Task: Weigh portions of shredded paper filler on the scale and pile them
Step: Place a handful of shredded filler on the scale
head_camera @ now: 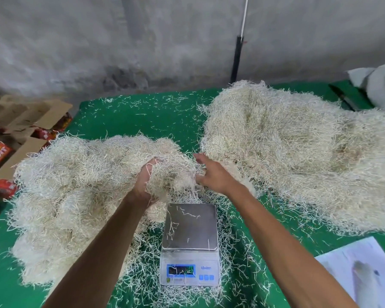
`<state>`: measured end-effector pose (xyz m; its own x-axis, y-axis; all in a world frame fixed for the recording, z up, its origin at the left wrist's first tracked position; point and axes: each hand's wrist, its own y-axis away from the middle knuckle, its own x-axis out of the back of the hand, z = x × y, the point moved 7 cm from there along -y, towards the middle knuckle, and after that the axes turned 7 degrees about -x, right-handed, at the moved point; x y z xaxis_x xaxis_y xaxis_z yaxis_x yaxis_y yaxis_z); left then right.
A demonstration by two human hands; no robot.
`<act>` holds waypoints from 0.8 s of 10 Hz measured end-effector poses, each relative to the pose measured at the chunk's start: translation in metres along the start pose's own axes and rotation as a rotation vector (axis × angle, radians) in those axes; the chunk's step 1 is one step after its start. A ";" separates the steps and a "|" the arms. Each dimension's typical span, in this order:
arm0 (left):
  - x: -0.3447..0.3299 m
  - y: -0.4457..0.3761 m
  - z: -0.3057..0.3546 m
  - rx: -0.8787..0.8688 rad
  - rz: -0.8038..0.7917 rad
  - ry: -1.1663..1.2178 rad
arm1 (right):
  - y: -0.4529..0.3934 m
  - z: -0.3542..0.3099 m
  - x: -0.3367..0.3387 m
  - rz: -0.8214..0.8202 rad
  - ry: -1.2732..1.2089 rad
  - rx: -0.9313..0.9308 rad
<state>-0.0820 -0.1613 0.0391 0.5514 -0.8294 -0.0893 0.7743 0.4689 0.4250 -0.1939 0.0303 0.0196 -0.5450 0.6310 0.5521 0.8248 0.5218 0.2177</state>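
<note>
Both my bare forearms reach forward, converging ahead of me. My left hand (146, 181) is turned palm-up, fingers curled into a clump of shredded paper filler (169, 174) and gripping it. My right hand (211, 174) sits just beside it, back upward, fingers spread and loosely bent, their tips touching the same clump.

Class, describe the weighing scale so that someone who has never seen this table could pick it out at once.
Start at the green table, which carries two big heaps of pale shredded paper. In the gap between them, nearest the viewer and just below both hands, sits the scale. It is the only hard, boxy thing there: a shiny steel platform with a few stray shreds, and a blue-framed display in front.
</note>
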 end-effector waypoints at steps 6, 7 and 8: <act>0.027 0.025 -0.010 -0.060 0.060 0.071 | 0.056 0.062 0.023 0.264 0.476 -0.501; 0.006 0.034 -0.004 -0.102 -0.083 0.023 | 0.057 0.001 0.014 0.311 0.178 -0.167; -0.022 0.043 0.006 -0.052 -0.213 0.099 | 0.065 -0.040 -0.018 0.041 -0.465 -0.125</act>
<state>-0.0630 -0.1244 0.0648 0.3993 -0.8789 -0.2610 0.8901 0.3033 0.3403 -0.1246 0.0295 0.0556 -0.4978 0.8542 0.1500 0.8432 0.4361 0.3144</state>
